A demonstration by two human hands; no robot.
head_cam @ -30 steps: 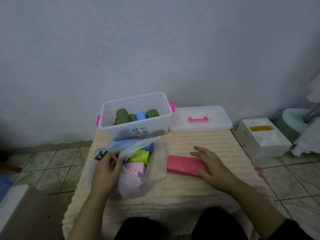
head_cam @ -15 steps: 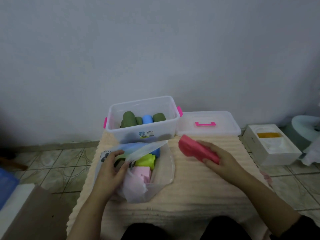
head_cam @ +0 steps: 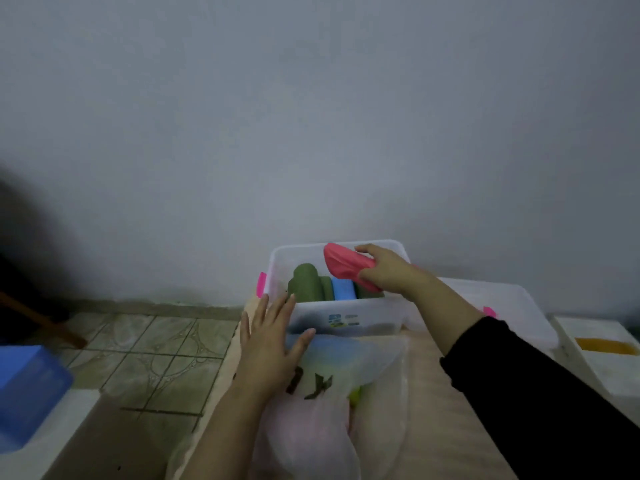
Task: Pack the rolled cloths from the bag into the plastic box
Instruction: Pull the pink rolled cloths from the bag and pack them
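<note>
A clear plastic box (head_cam: pixel 346 315) with a pink latch stands against the wall on a cream mat. Inside it lie green rolled cloths (head_cam: pixel 306 284) and a blue one (head_cam: pixel 343 289). My right hand (head_cam: pixel 384 271) holds a pink-red rolled cloth (head_cam: pixel 343 263) tilted over the box's right half. My left hand (head_cam: pixel 272 344) rests flat with fingers spread on the translucent plastic bag (head_cam: pixel 346 382), just before the box's front left corner. Pale pink and yellow-green cloth shows dimly through the bag.
The box's clear lid (head_cam: pixel 509 306) with a pink handle lies to the right. A white box (head_cam: pixel 602 355) with something yellow inside sits further right. Tiled floor (head_cam: pixel 156 344) and a blue object (head_cam: pixel 24 389) are at the left.
My right hand lifted the pink-red cloth off the mat and carried it up over the box. My left hand let go of the bag's opening and now lies flat on it. The view moved closer.
</note>
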